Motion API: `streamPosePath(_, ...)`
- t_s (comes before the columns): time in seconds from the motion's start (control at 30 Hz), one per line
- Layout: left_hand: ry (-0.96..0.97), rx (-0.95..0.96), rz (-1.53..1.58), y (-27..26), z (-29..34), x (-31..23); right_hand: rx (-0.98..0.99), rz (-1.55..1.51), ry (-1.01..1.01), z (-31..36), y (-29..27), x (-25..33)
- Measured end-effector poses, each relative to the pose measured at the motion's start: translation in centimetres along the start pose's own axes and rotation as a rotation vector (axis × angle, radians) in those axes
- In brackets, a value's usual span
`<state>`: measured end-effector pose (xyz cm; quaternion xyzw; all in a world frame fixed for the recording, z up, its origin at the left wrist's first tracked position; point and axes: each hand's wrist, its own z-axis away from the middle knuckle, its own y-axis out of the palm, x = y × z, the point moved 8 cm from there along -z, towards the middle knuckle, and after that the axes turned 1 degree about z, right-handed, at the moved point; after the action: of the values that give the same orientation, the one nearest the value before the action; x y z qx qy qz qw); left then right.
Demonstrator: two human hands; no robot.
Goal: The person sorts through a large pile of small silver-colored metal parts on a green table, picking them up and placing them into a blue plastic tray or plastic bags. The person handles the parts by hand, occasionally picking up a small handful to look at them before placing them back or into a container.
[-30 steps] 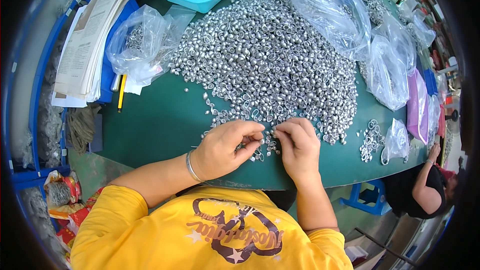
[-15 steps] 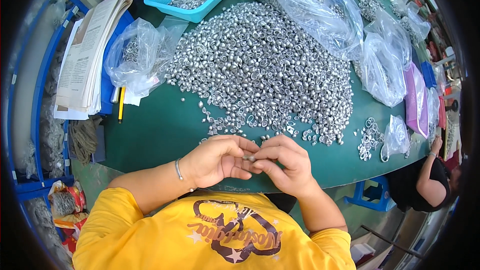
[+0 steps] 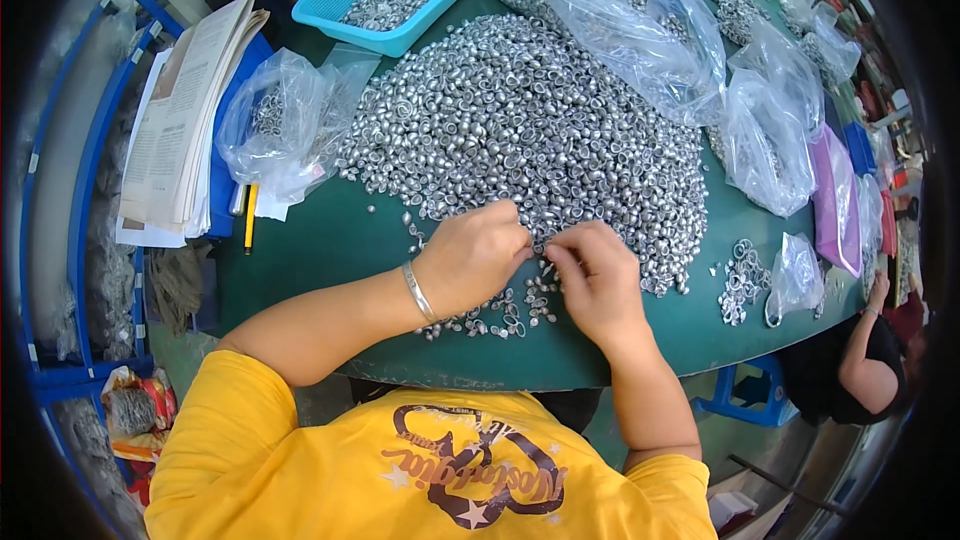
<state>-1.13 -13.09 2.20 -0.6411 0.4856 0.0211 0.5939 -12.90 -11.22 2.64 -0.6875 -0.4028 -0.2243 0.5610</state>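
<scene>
In the head view, parted since 0.5 s ago, when joined around a small piece near the desk (image 3: 300,270) edge. Now reaching the near edge of the pile of silvery metal pieces (image 3: 510,120) with both hands. Keeping left hand (image 3: 475,255) curled, fingertips down at the pieces (cannot tell if clamped on 1). Holding right hand (image 3: 598,275) just beside, thumb and forefinger bent close together; cannot tell whether gripping anything. Leaving loose pieces (image 3: 508,315) in sight, below the left hand, where both hands met before.
</scene>
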Motion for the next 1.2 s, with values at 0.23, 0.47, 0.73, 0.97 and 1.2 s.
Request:
streamPosePath(0.23,-0.097,0.016,0.209,-1.1,-0.4,-0.2,0.169,-1.393,0.775,1.5,0.9,-4.6)
streamPosePath(0.47,-0.792,0.201,1.729,1.6,3.3,1.4,0.213,-1.539,0.638,1.0,0.9,-4.3)
streamPosePath(0.73,-1.152,0.263,1.907,4.0,6.1,0.2,0.042,0.101,-0.048,-1.7,-1.7,0.0)
streamPosePath(0.97,-0.468,-0.073,0.548,-3.7,1.3,3.9,0.060,0.271,-0.248,-1.8,0.3,1.2)
streamPosePath(1.2,-0.086,-0.082,-0.072,-2.0,0.7,1.7,0.029,0.332,-0.310,-1.7,0.4,1.2)
